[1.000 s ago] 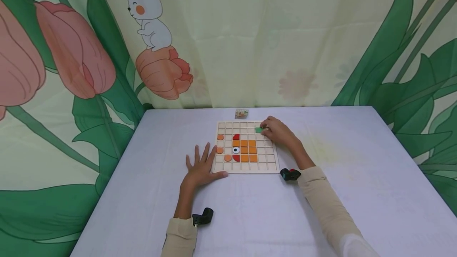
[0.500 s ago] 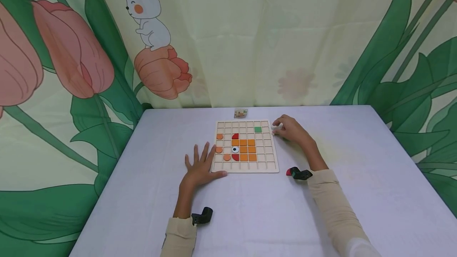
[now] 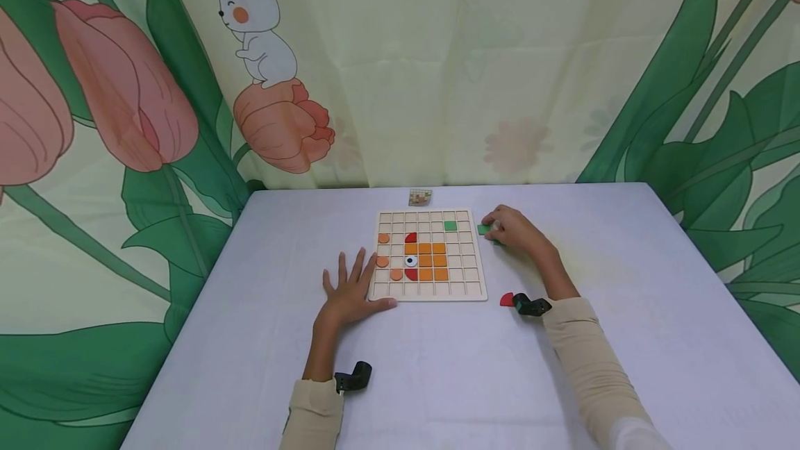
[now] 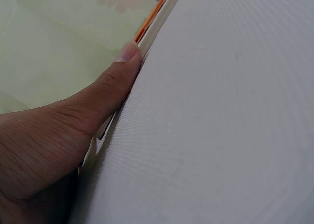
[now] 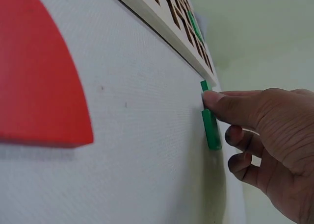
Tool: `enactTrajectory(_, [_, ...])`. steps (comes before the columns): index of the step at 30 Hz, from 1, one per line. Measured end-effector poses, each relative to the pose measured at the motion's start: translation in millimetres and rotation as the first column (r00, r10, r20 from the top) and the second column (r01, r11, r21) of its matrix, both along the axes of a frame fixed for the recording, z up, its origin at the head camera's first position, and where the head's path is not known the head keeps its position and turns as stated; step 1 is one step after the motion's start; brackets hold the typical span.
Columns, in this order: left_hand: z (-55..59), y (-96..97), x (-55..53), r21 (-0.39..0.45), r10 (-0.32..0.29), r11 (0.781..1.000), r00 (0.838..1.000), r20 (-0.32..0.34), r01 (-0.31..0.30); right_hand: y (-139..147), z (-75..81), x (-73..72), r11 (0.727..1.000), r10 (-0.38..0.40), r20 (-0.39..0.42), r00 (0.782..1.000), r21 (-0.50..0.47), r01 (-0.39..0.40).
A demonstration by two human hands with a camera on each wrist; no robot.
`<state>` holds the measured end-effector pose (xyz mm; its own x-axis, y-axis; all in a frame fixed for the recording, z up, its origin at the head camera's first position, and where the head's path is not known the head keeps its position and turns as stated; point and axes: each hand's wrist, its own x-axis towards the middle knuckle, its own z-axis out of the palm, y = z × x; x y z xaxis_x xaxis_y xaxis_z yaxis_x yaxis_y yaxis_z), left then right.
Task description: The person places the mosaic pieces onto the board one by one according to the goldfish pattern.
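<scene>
A wooden grid board [image 3: 462,289] lies on the table, with orange squares [image 3: 432,262], round orange pieces, red quarter-circles and an eye piece [image 3: 410,261] in its cells. One green square [image 3: 450,226] sits in a cell near the far right corner. Just right of the board, my right hand [image 3: 514,229] pinches a green tile [image 3: 483,229] between thumb and finger. Another green tile [image 5: 211,130] lies close by on the cloth, under the hand. My left hand [image 3: 350,298] rests with spread fingers at the board's near left corner, its thumb [image 4: 115,82] along the near edge.
A loose red quarter-circle [image 3: 506,300] lies on the cloth beside the right wrist camera [image 3: 531,305]. Behind the board is a small picture card [image 3: 420,198]. White cloth [image 3: 437,380] covers the table, and a printed curtain [image 3: 437,89] hangs at its far edge.
My right hand has let go of the green square in the board's cell, moved right off the board, and taken hold of another green tile. The left hand stays put.
</scene>
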<state>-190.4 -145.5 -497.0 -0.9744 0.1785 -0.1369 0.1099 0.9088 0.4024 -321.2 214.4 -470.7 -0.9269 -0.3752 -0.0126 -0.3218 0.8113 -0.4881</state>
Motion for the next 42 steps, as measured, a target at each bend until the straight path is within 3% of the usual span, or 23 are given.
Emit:
enactTrajectory(7, [0.6,-0.4,-1.0,-0.005,0.005,1.0,1.0,0.0,-0.005,-1,-2.8,-1.3,1.0,0.009,-0.013,1.0,0.014,-0.009])
enactTrajectory(22, [-3.8,0.0,-0.2,0.0,0.001,1.0,0.999,-0.035,-0.001,-3,-3.3,1.2,0.998,-0.054,0.009,0.998,-0.007,0.054])
enactTrajectory(42, [-0.9,0.9,0.5,-0.001,0.005,1.0,1.0,-0.014,-0.005,-40,0.6,8.3,0.995,0.096,0.0,0.995,-0.042,-0.096])
